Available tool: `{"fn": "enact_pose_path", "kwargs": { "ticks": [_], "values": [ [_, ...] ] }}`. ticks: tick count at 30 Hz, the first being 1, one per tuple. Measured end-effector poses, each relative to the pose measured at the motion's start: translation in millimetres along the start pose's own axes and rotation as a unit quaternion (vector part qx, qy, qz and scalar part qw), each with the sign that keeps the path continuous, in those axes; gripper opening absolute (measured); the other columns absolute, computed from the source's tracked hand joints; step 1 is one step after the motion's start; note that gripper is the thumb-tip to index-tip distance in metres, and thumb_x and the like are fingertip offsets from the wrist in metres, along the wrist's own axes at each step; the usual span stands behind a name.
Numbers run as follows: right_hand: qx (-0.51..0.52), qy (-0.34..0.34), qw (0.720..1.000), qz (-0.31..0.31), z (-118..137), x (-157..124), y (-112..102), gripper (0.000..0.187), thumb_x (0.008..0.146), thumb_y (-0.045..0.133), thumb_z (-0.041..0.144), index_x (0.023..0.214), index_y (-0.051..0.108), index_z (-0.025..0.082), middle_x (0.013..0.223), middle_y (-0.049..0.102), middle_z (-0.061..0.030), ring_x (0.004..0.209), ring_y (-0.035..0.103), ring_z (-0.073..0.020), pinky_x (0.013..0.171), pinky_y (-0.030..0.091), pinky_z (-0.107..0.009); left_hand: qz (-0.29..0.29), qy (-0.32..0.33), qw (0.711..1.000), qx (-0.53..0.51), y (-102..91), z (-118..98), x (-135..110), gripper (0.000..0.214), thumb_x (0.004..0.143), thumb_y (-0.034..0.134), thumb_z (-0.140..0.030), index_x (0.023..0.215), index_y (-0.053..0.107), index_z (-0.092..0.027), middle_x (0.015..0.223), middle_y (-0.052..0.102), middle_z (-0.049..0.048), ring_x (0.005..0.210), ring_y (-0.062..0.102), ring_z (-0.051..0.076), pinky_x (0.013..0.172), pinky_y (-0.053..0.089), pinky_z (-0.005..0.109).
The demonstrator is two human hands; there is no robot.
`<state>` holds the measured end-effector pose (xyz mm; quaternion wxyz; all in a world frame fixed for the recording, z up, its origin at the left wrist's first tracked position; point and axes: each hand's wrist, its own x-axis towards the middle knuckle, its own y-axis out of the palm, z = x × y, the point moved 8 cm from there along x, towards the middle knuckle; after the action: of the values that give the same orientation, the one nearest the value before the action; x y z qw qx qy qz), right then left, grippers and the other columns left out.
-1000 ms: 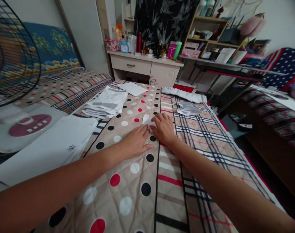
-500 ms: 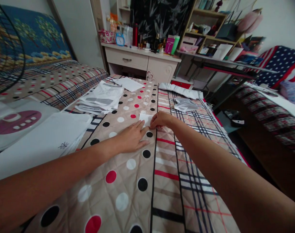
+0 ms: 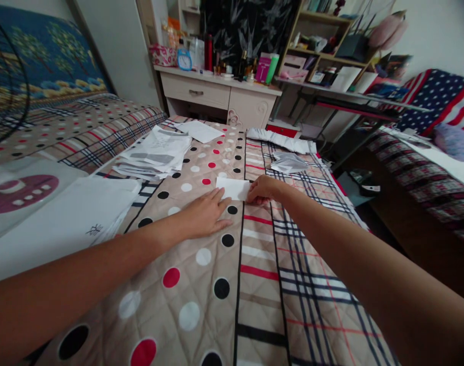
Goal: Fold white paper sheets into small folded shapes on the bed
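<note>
A small white piece of paper [image 3: 235, 189] lies flat on the dotted bedspread [image 3: 201, 290] in the middle of the head view. My left hand [image 3: 204, 213] rests open on the cloth, its fingertips over the paper's left end. At the right end, my right hand [image 3: 263, 189] has its fingers curled together on the paper's edge; the fingertips are partly hidden. Further off to the left is a stack of printed sheets [image 3: 155, 150], with a single white sheet [image 3: 200, 131] beyond it.
Large white sheets [image 3: 64, 218] and a clear plastic bag with a pink print [image 3: 22, 190] lie at left. Beyond my right hand are a folded white strip [image 3: 281, 140] and a small grey-white packet [image 3: 288, 162]. A white dresser [image 3: 197, 91] stands at the bed's far end.
My right hand has slid a little to the right along the paper, and more of the paper's white face shows between my hands. My left hand stays in place on it.
</note>
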<state>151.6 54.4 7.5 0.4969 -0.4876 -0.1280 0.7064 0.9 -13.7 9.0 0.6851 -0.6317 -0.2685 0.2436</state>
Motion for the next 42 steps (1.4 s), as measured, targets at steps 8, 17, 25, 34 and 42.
{"fn": "enact_pose_path", "kwargs": {
  "ticks": [8,17,25,34,42],
  "values": [
    [-0.001,0.004,0.999,-0.041,-7,-7,-13,0.025,0.060,0.072,0.009,0.045,0.055,0.017,0.037,0.049,0.0034,0.036,0.041,-0.0076,0.038,0.031,-0.021,-0.002,0.002,1.000,0.007,2.4,-1,0,0.071,0.095,0.028,-0.059,0.144,0.040,-0.008,0.150,0.036,0.0252,0.142,0.031,0.034,0.114,0.027,0.042],
    [-0.001,-0.080,0.992,-0.101,25,-5,14,0.007,0.066,0.074,0.019,0.067,0.068,0.014,0.053,0.059,0.0004,0.047,0.051,-0.0097,0.048,0.041,-0.022,-0.013,-0.003,1.000,0.000,2.6,-1,0,0.071,0.095,0.030,-0.059,0.142,0.041,-0.007,0.150,0.036,0.0264,0.142,0.031,0.037,0.114,0.027,0.044],
    [-0.046,-0.041,0.994,-0.085,25,0,14,0.009,0.066,0.071,0.015,0.059,0.066,0.013,0.049,0.059,-0.0025,0.045,0.053,-0.0127,0.045,0.042,-0.023,-0.006,-0.001,1.000,0.001,0.9,-1,-1,0.071,0.095,0.031,-0.058,0.143,0.041,-0.007,0.150,0.036,0.0260,0.142,0.032,0.036,0.114,0.028,0.044],
    [-0.050,-0.001,0.995,-0.086,-7,-15,-15,0.018,0.062,0.070,0.009,0.048,0.060,0.014,0.039,0.050,0.0023,0.037,0.043,-0.0088,0.040,0.034,-0.021,0.001,0.002,1.000,0.011,1.2,-4,-1,0.071,0.096,0.028,-0.057,0.144,0.040,-0.005,0.150,0.036,0.0272,0.143,0.030,0.036,0.115,0.025,0.045],
    [0.066,-0.065,0.992,-0.084,12,-6,10,0.018,0.065,0.075,0.010,0.055,0.061,0.014,0.041,0.054,0.0025,0.037,0.047,-0.0076,0.038,0.035,-0.018,-0.018,0.006,0.999,0.028,0.4,-3,-1,0.069,0.096,0.031,-0.056,0.144,0.039,-0.007,0.148,0.037,0.0274,0.139,0.034,0.037,0.110,0.030,0.046]
  ]
}}
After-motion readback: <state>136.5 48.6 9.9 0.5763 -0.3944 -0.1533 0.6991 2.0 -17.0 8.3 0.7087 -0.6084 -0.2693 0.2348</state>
